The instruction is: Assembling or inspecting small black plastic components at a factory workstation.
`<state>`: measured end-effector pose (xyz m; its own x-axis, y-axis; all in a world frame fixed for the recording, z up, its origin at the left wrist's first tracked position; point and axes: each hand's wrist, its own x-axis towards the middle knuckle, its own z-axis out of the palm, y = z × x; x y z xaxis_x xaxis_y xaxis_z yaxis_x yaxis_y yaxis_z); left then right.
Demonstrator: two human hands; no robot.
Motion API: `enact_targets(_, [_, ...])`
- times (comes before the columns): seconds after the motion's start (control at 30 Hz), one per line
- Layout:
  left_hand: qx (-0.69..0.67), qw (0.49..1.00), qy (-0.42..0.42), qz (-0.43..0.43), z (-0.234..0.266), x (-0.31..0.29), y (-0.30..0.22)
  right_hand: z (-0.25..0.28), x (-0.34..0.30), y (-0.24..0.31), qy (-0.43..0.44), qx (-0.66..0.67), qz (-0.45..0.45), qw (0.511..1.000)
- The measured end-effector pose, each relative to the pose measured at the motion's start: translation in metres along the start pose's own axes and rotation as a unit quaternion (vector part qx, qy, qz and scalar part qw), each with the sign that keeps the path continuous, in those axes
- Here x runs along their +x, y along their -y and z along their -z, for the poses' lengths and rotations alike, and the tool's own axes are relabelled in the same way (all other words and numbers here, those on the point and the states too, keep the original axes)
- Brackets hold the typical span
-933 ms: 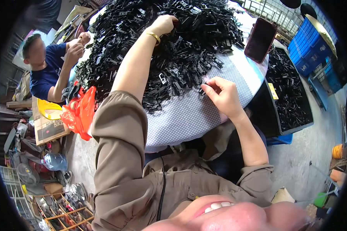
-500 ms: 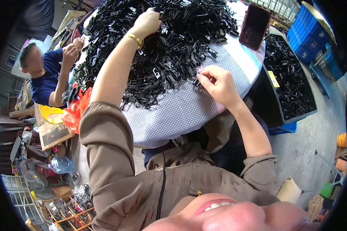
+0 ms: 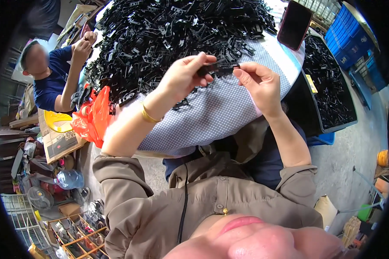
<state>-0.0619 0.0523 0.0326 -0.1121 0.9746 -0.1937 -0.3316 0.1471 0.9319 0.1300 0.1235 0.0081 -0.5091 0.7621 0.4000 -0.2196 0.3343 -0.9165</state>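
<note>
Loose black clip-like parts (image 3: 173, 30) lie heaped over the round table, which has a pale dotted cloth (image 3: 203, 125). Above the heap's near edge, my left hand (image 3: 183, 77) is closed with dark parts between thumb and fingers; their number I cannot make out. Close by on the right, my right hand (image 3: 261, 86) pinches the end of a small black clip-like part (image 3: 230, 66) that reaches toward the left fingers. Whether the pieces in the two hands are joined is too small to tell.
A phone (image 3: 294, 25) stands at the table's right edge. Beyond it, a black bin (image 3: 333, 86) holds more black parts, and blue crates (image 3: 348, 36) are stacked. A red plastic bag (image 3: 95, 114) hangs at the left edge, near a co-worker (image 3: 58, 77) with raised hands.
My left hand has come back from the far part of the heap toward me, now with dark parts in it. My right hand has shifted slightly right and up, and both hands are near each other.
</note>
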Motion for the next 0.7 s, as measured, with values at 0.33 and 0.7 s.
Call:
enact_targets(0.33, [-0.101, 0.993, 0.051, -0.023, -0.005, -0.013, 0.015, -0.008, 0.007, -0.003, -0.036, -0.057, -0.035, 0.997])
enact_targets(0.7, [-0.109, 0.992, 0.035, -0.043, -0.005, -0.014, 0.023, -0.015, 0.003, -0.001, -0.046, -0.119, 0.018, 0.992])
